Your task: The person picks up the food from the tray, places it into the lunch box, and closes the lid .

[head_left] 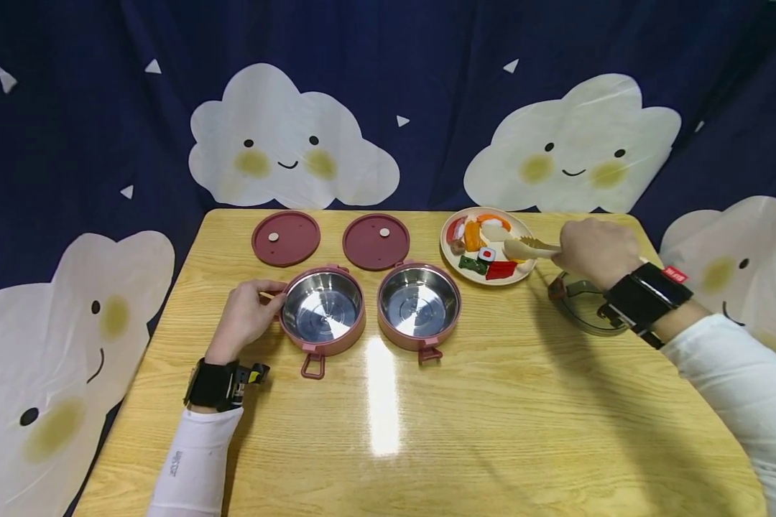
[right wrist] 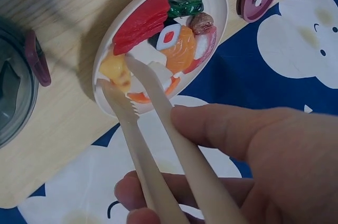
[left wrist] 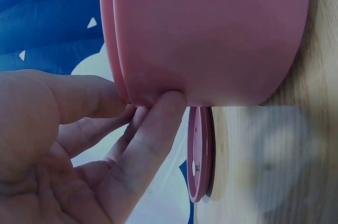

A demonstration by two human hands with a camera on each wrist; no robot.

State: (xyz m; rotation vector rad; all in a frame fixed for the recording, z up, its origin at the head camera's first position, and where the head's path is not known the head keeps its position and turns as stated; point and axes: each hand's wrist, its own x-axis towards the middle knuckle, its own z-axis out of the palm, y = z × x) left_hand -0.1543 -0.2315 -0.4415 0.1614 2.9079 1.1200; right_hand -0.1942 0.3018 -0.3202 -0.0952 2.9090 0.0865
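My left hand (head_left: 251,312) holds the left side of a round pink steel-lined lunch bowl (head_left: 323,345), its fingertips at the rim and on the outer wall (left wrist: 211,39). A second such bowl (head_left: 420,337) stands close to its right. My right hand (head_left: 598,251) grips beige serrated tongs (right wrist: 182,145), thumb on one arm and fingers about the other. Their tips straddle a yellow food piece (right wrist: 112,68) at the edge of a cream plate (head_left: 453,264). Also on this plate are a red piece (right wrist: 140,23), an orange one (right wrist: 181,49) and a sushi roll (right wrist: 169,37).
Two dark red lids (head_left: 291,251) (head_left: 371,255) lie behind the bowls. A clear container with clips (head_left: 585,316) sits at the right, partly hidden under my right wrist. Behind the wooden table (head_left: 478,416) hangs a navy cloud-patterned curtain (head_left: 427,57).
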